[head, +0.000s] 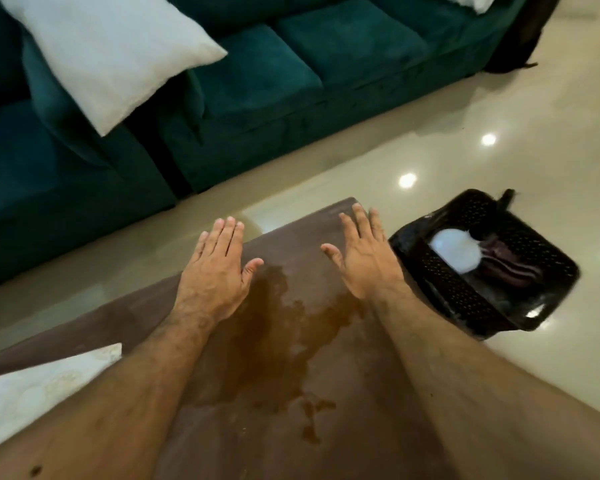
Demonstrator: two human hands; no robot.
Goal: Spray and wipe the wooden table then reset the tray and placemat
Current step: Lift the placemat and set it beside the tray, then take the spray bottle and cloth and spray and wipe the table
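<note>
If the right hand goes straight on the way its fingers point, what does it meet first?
The right hand points toward the far corner of the brown wooden table. Past that edge only glossy beige floor shows, then probably the dark green velvet sofa; depth is unclear.

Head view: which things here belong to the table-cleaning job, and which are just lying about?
Job: wooden table with wet patch; black tray on the floor; pale placemat; left hand and right hand, both flat, empty.

Lying about: green sofa; white pillow.

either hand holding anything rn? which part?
Nothing held. Left hand and right hand are both open, fingers straight, over the wooden table; no grip.
</note>
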